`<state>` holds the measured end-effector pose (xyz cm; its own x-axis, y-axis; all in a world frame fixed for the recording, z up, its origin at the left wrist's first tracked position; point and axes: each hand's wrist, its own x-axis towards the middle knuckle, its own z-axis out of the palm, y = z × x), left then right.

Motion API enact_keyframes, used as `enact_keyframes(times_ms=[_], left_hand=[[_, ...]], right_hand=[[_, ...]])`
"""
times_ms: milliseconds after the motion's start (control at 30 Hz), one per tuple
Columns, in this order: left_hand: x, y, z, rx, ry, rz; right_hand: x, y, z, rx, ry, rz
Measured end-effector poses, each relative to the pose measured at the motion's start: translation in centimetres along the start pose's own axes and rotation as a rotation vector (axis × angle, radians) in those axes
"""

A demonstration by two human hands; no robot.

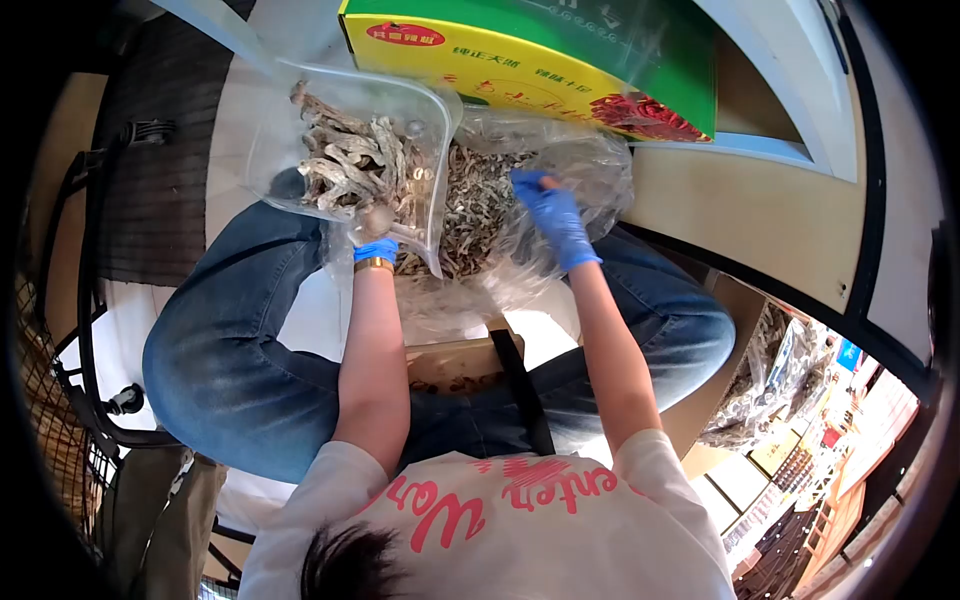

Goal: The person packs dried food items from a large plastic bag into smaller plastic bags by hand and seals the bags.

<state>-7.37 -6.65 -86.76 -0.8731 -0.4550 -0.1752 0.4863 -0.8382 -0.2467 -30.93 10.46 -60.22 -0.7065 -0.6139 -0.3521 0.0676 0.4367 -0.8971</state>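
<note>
A clear plastic container (442, 165) at the upper left holds long, pale, twisted dried pieces (355, 160) that look like dried mushrooms. My left hand (376, 250), in a blue glove, reaches to its near wall; the fingers are hidden there, so I cannot tell their grip. Right of the container, an open clear plastic bag (590, 165) is filled with smaller grey-brown dried pieces (475, 200). Over its right side is my right hand (555, 218), also blue-gloved, with fingers curled together. A small brownish spot shows at its fingertips; what they hold, if anything, is unclear.
A green and yellow printed carton (520, 60) stands behind the bag. Below the bag, between my legs, is a wooden stool (455, 362) with a dark strap. A cardboard box (722, 350) with bagged goods is at the right, a black wheeled frame (125, 400) at the left.
</note>
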Motion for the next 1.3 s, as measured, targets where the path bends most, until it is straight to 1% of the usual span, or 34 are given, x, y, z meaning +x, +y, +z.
enact_keyframes(times_ms=[67, 100, 133, 167, 200, 267, 300, 367, 400, 467, 500, 567, 633, 700, 733, 767, 833, 867, 933, 967, 1033, 1067, 1100, 1167, 1200, 1233, 1300], left_hand=[[0.0, 0.1, 0.7, 0.152, 0.394, 0.318], [-0.7, 1.0, -0.5, 0.16, 0.402, 0.322], [-1.9, 2.8, -3.4, 0.31, 0.3, 0.23], [-2.1, 1.6, -1.6, 0.259, 0.359, 0.234], [-2.3, 0.6, 0.2, 0.217, 0.394, 0.219], [-2.9, -0.9, 3.1, 0.186, 0.447, 0.206], [-3.3, -1.3, 3.8, 0.18, 0.461, 0.204], [-3.9, -1.8, 5.1, 0.178, 0.485, 0.205], [-4.2, -1.9, 5.7, 0.18, 0.49, 0.206], [-4.1, -2.2, 6.7, 0.189, 0.495, 0.205], [-4.0, -2.3, 7.2, 0.197, 0.501, 0.203], [-4.1, -2.6, 7.9, 0.202, 0.512, 0.208], [-4.3, -2.9, 8.7, 0.206, 0.526, 0.209], [-4.5, -3.3, 9.5, 0.21, 0.536, 0.214], [-4.6, -3.4, 9.8, 0.215, 0.538, 0.212], [-4.5, -3.5, 10.1, 0.215, 0.545, 0.212], [-4.4, -3.7, 10.2, 0.226, 0.551, 0.21], [-4.2, -4.0, 10.5, 0.229, 0.553, 0.209], [-3.7, -4.6, 10.8, 0.24, 0.555, 0.197], [-3.5, -4.7, 10.9, 0.243, 0.548, 0.193], [-2.7, -5.1, 10.9, 0.253, 0.544, 0.178], [-2.1, -5.3, 10.9, 0.258, 0.537, 0.168], [-1.5, -5.7, 10.9, 0.269, 0.528, 0.156], [-0.1, -6.2, 11.1, 0.29, 0.507, 0.128], [0.2, -6.5, 11.2, 0.297, 0.5, 0.117], [0.8, -6.9, 11.4, 0.309, 0.498, 0.109], [1.4, -7.5, 11.9, 0.323, 0.498, 0.097]], right_hand=[[-1.1, 3.0, 1.7, -0.583, -0.146, -0.136], [-1.6, 4.0, 2.1, -0.574, -0.152, -0.132], [-2.0, 4.7, 2.3, -0.91, -0.318, -0.058], [-2.3, 5.6, 2.7, -1.242, -0.488, 0.02], [-2.4, 7.0, 2.4, -1.23, -0.495, 0.025], [-2.3, 9.5, 1.3, -1.466, -0.605, 0.087], [-1.9, 9.2, 1.6, -1.46, -0.61, 0.088], [-1.2, 8.6, 2.1, -1.382, -0.509, 0.236], [-1.4, 8.2, 2.5, -1.377, -0.511, 0.238], [-1.7, 7.4, 3.5, -1.259, -0.365, -0.077], [-1.9, 6.9, 4.0, -1.256, -0.372, -0.081], [-2.6, 6.2, 5.1, -1.243, -0.541, -0.204], [-3.3, 6.4, 6.2, -1.23, -0.522, -0.242], [-3.6, 7.8, 7.4, -1.345, -0.435, -0.235], [-3.3, 7.6, 7.6, -1.315, -0.515, -0.146], [-3.1, 7.7, 7.7, -1.311, -0.52, -0.151], [-2.5, 9.5, 7.2, -1.212, -0.445, -0.161], [-2.1, 9.9, 7.1, -1.211, -0.448, -0.163], [-1.6, 10.5, 7.0, -0.792, -0.181, 0.297], [-1.6, 9.9, 6.9, -0.794, -0.178, 0.296], [-1.5, 8.6, 6.2, -0.684, -0.145, -0.067], [-1.7, 6.6, 6.1, -0.71, -0.131, 0.034], [-2.0, 5.8, 6.1, -0.712, -0.128, 0.033], [-2.7, 4.4, 5.8, -0.105, 0.021, 0.372], [-3.1, 3.7, 5.3, 0.007, 0.045, 0.338], [-3.1, 3.0, 5.1, 0.006, 0.048, 0.334], [-3.4, 1.5, 4.8, 0.427, 0.178, 0.388]])
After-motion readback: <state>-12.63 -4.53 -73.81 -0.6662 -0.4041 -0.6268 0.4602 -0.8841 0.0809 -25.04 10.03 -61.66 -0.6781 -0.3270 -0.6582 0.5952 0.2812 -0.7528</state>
